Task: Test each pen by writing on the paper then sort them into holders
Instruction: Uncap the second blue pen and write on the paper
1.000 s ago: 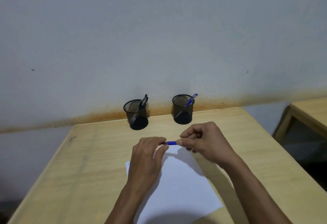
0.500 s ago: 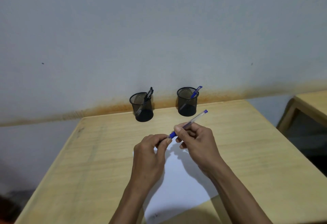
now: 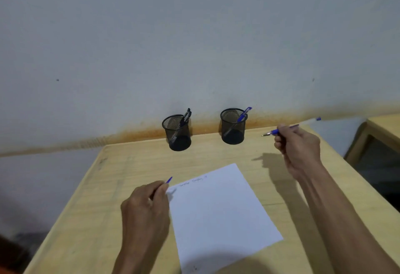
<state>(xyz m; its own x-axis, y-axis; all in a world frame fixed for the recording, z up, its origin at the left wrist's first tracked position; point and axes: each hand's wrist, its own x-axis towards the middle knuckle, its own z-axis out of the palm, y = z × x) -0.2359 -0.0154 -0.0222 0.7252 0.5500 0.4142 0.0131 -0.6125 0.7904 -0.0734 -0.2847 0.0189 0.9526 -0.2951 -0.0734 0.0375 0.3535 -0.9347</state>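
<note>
Right hand (image 3: 297,146): closed around an uncapped blue-gripped clear pen (image 3: 281,130), held above the pale wooden table (image 3: 134,161), tip pointing left.
Left hand (image 3: 147,206): a small blue pen cap (image 3: 169,180) is pinched beside the white paper sheet (image 3: 218,211).
Black mesh holders: left holder (image 3: 177,133) and right holder (image 3: 233,126) are stood by the wall, pens inside.

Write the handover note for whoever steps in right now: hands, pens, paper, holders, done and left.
Left hand: holds the blue cap at the paper's top-left corner.
Right hand: holds the uncapped blue pen raised right of the holders, tip pointing left.
Left holder: dark pens. Right holder: one blue pen.
Done: faint writing along the paper's top edge; pen uncapped.
Left: test this pen, recap it, drop it in the fitting holder, probably the right one.
</note>
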